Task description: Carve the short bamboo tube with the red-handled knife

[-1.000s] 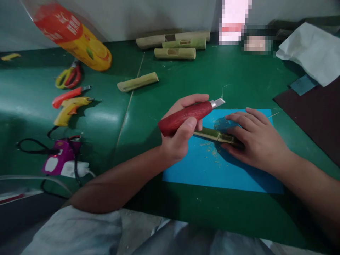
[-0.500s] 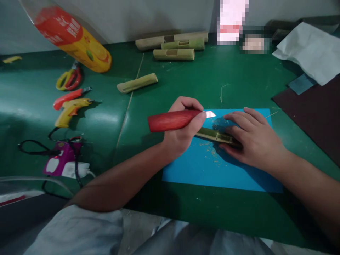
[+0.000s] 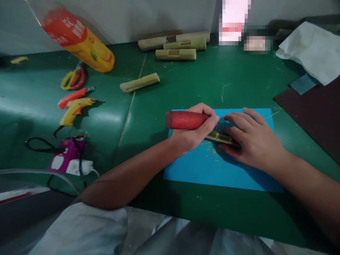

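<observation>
My left hand is closed around a carving knife with a thick red wooden handle. Its blade is hidden behind my fingertips, close to the bamboo. Under my right hand, a dark green piece of bamboo tube is gripped between thumb and fingers. Thin pale lines are scored across the bamboo. It lies on a blue sheet, where small shavings are scattered below it. The right end of the bamboo is covered by my right hand, and its left end by my left.
Cut bamboo tubes lie against the wall, and one more bamboo piece lies nearer. At left are a juice bottle, scissors, red utility knife, yellow glue gun and purple power strip. Crumpled white paper sits at right.
My left hand has moved right with the carving knife, towards my right hand. The blade that showed before is now hidden. My right hand keeps its hold on the bamboo.
</observation>
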Demonstrator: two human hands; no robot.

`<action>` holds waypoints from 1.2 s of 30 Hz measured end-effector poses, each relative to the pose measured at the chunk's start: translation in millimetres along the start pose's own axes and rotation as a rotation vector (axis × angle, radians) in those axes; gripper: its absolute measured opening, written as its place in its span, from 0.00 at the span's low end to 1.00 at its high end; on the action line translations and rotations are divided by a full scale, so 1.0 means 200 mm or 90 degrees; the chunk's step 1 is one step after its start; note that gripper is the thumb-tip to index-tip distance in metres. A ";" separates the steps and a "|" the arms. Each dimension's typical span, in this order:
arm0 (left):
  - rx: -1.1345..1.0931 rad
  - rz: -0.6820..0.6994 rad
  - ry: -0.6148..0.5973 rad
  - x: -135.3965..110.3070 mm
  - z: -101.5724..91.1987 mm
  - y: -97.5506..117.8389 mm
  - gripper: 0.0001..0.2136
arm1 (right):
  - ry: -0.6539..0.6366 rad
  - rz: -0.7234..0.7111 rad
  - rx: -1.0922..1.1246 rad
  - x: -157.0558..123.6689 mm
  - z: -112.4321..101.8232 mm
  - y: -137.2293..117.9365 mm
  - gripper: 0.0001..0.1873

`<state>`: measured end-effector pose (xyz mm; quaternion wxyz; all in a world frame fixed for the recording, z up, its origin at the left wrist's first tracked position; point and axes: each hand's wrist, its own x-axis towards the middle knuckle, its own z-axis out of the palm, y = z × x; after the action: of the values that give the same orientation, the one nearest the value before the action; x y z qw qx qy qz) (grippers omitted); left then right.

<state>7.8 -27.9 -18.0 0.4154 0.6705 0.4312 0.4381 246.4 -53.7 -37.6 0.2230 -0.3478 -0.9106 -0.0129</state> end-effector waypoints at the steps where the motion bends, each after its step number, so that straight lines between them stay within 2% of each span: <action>1: 0.018 -0.011 -0.003 0.00 0.00 0.01 0.13 | 0.000 0.004 0.003 0.00 0.00 0.00 0.12; 5: 0.074 0.001 -0.039 -0.01 0.00 0.04 0.13 | 0.008 0.014 0.014 0.00 0.02 -0.01 0.11; 8: 0.051 0.021 -0.059 -0.02 0.00 0.05 0.13 | 0.005 0.019 0.017 0.00 0.02 -0.01 0.11; 15: 0.016 0.002 -0.085 -0.01 0.05 0.04 0.11 | 0.035 0.027 0.040 0.01 0.06 -0.03 0.14; 18: 0.050 0.002 -0.090 -0.01 0.06 0.03 0.11 | 0.023 0.035 0.042 0.01 0.07 -0.02 0.12; 24: 0.102 -0.005 -0.085 -0.02 0.05 0.01 0.11 | 0.031 0.032 -0.033 0.01 0.08 -0.01 0.15; 27: 0.116 -0.003 -0.095 -0.02 0.04 0.03 0.11 | 0.028 0.030 -0.004 0.01 0.09 0.00 0.14; 32: 0.174 -0.044 -0.109 -0.01 0.06 0.10 0.09 | 0.051 0.002 0.057 0.02 0.09 0.01 0.13; 36: 0.184 -0.113 -0.073 0.00 0.11 0.10 0.07 | 0.087 -0.012 0.044 0.03 0.09 0.00 0.16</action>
<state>33.6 -38.2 -4.8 0.3756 0.7063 0.5230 0.2940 236.2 -47.3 -51.3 0.2967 -0.3293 -0.8964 -0.0072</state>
